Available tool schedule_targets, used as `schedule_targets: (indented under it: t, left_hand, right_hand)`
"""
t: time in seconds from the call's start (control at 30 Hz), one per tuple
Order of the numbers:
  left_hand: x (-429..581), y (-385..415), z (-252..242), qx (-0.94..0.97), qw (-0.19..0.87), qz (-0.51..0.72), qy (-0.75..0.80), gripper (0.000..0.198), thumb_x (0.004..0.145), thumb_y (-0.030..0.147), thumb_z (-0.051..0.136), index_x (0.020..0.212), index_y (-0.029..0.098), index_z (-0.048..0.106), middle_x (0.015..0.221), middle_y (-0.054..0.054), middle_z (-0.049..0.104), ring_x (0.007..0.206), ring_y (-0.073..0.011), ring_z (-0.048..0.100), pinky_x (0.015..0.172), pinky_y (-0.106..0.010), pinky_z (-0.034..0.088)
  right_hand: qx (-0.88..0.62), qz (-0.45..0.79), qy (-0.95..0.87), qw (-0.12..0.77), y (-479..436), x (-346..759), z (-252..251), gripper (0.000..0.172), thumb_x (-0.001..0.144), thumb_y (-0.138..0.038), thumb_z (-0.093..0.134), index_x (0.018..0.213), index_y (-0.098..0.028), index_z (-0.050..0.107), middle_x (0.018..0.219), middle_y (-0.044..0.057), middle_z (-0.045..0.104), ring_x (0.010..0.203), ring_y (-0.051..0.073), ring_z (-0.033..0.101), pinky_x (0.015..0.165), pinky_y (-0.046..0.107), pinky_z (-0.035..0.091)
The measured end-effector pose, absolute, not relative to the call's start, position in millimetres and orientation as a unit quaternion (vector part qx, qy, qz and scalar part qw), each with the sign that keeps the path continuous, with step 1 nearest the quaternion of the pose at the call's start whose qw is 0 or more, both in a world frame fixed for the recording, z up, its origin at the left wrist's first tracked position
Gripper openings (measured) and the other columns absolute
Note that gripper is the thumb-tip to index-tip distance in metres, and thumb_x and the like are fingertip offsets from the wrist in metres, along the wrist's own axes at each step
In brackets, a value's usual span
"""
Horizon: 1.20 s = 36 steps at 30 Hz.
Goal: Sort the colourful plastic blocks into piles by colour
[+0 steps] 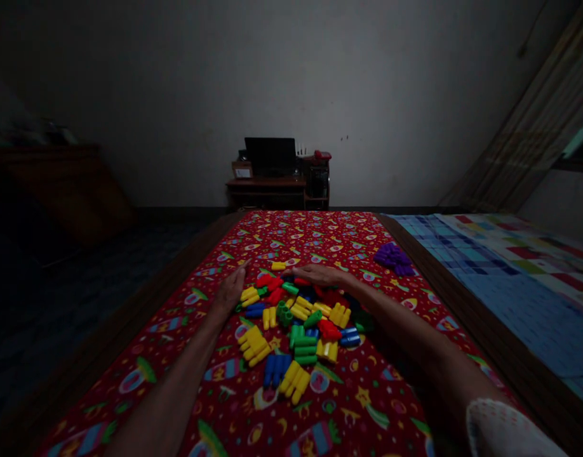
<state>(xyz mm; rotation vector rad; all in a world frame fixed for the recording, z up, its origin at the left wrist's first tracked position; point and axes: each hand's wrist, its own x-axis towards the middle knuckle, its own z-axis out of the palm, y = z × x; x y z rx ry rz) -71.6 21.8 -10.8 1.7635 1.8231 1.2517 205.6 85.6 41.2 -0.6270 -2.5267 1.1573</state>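
A loose heap of bullet-shaped plastic building blocks, yellow (254, 346), blue (276, 369), green (305, 346) and red (329, 330), lies on the red patterned cloth (348, 406). At the heap's left edge is my left hand (230, 289), fingers stretched out and beside a yellow block (248, 295). Over the far side of the heap, my right hand (317, 274) reaches in from the right, its fingers extended flat toward the left. It is close to some red and dark blue pieces, partly hidden under it. Neither hand grips a block. A single yellow block (278, 266) lies just beyond the heap.
A separate pile of purple blocks (394, 259) sits near the cloth's right edge. Beyond the cloth stands a small desk (267, 182) with a black monitor (270, 155). Blue checked bedding (453, 266) lies to the right. A wooden cabinet (58, 190) stands at the left.
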Motion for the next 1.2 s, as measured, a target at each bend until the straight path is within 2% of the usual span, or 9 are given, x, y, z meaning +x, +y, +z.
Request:
schedule_targets:
  t: [0.13,0.23,0.33,0.5,0.6,0.67,0.8,0.93,1.2]
  left_hand:
    - [-74,23,-11,0.635,0.181,0.425,0.62,0.066,0.091,0.049,0.021,0.14,0.011,0.045,0.144,-0.012,0.049,0.135,-0.0222,0.042,0.115,-0.04,0.029]
    - [-73,34,-4,0.649,0.19,0.408,0.614,0.066,0.092,0.048,0.018,0.143,0.011,0.04,0.148,-0.012,0.043,0.14,-0.0217,0.033,0.117,-0.041,0.023]
    - [-59,58,5,0.681,0.225,0.368,0.593,0.065,0.091,0.049,0.021,0.139,0.013,0.046,0.143,-0.012,0.05,0.139,-0.0247,0.036,0.114,-0.044,0.027]
    - [-13,81,19,0.75,0.295,0.287,0.518,0.062,0.083,0.063,0.035,0.11,0.018,0.069,0.12,-0.01,0.068,0.116,-0.0288,0.059,0.1,-0.041,0.045]
    - [9,66,30,0.786,0.323,0.241,0.468,0.058,0.076,0.067,0.047,0.098,0.021,0.073,0.113,-0.007,0.072,0.109,-0.0268,0.063,0.097,-0.035,0.047]
    - [15,47,40,0.814,0.322,0.213,0.434,0.059,0.077,0.068,0.048,0.102,0.021,0.073,0.116,-0.006,0.071,0.111,-0.0263,0.061,0.099,-0.034,0.046]
    - [6,6,56,0.827,0.293,0.201,0.436,0.063,0.085,0.067,0.037,0.114,0.02,0.068,0.122,-0.005,0.067,0.112,-0.0265,0.061,0.097,-0.034,0.046]
    - [-17,-17,52,0.798,0.236,0.267,0.487,0.061,0.085,0.063,0.039,0.118,0.019,0.067,0.12,-0.007,0.068,0.109,-0.0266,0.063,0.095,-0.035,0.048]
    - [-55,-17,8,0.641,0.158,0.406,0.632,0.069,0.087,0.06,0.025,0.11,0.01,0.066,0.111,-0.016,0.07,0.103,-0.0258,0.065,0.092,-0.04,0.051]
  right_hand:
    - [-0.319,0.353,-0.833,0.281,61,250,45,0.066,0.091,-0.067,0.029,0.122,-0.021,0.065,0.121,0.006,0.066,0.112,0.023,0.059,0.097,0.035,0.045]
    - [-0.448,0.326,-0.745,0.371,48,296,29,0.065,0.093,-0.063,0.025,0.117,-0.018,0.065,0.106,0.008,0.07,0.1,0.023,0.064,0.086,0.037,0.051]
    - [-0.5,0.288,-0.731,0.366,32,321,5,0.063,0.094,-0.061,0.023,0.113,-0.019,0.066,0.1,0.008,0.07,0.095,0.023,0.065,0.085,0.038,0.052]
    - [-0.465,0.231,-0.778,0.353,13,292,-16,0.065,0.095,-0.061,0.019,0.128,-0.021,0.058,0.136,0.011,0.055,0.13,0.023,0.046,0.109,0.043,0.035]
    - [-0.448,0.237,-0.785,0.355,8,266,-15,0.069,0.094,-0.062,0.017,0.134,-0.02,0.054,0.14,0.012,0.052,0.134,0.023,0.042,0.113,0.044,0.03]
    - [-0.432,0.255,-0.784,0.366,3,256,-10,0.069,0.094,-0.063,0.018,0.133,-0.019,0.054,0.138,0.012,0.053,0.133,0.022,0.043,0.113,0.044,0.031]
    - [-0.402,0.309,-0.771,0.384,-7,255,2,0.056,0.096,-0.056,0.026,0.127,-0.024,0.06,0.131,0.006,0.061,0.123,0.022,0.054,0.105,0.04,0.041]
    - [-0.417,0.309,-0.752,0.406,-8,266,12,0.038,0.091,-0.041,0.045,0.115,-0.022,0.067,0.112,0.006,0.071,0.104,0.023,0.065,0.09,0.038,0.051]
    - [-0.439,0.236,-0.787,0.363,-15,274,25,0.025,0.084,-0.022,0.05,0.092,-0.017,0.073,0.085,0.007,0.074,0.077,0.02,0.069,0.071,0.03,0.051]
